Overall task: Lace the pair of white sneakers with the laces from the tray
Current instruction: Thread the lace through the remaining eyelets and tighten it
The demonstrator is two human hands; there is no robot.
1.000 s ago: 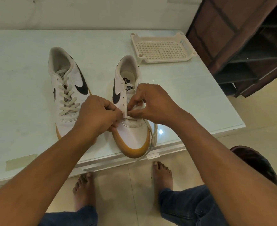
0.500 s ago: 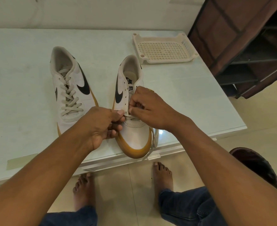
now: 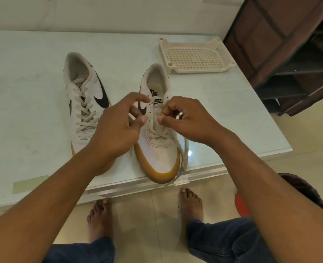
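Note:
Two white sneakers with black swooshes and gum soles stand on the pale table (image 3: 33, 82). The left sneaker (image 3: 84, 111) is fully laced. On the right sneaker (image 3: 157, 154) only the lowest eyelets carry the beige lace (image 3: 184, 156), whose loose end trails along the shoe's right side to the table edge. My left hand (image 3: 115, 133) hovers at the shoe's left eyelet flap with fingers spread, holding nothing I can see. My right hand (image 3: 189, 120) is curled at the right eyelets and pinches the lace.
An empty cream perforated tray (image 3: 195, 57) sits at the back right of the table. A dark brown shelf unit (image 3: 290, 54) stands to the right. A strip of tape (image 3: 29, 184) lies near the front edge. Bare feet and a red-and-dark object (image 3: 241, 204) are below.
My left hand has let go of the flap, opened its fingers and lifted. My right hand has moved slightly right along the eyelets, and a crossed lace now shows at the lowest eyelets.

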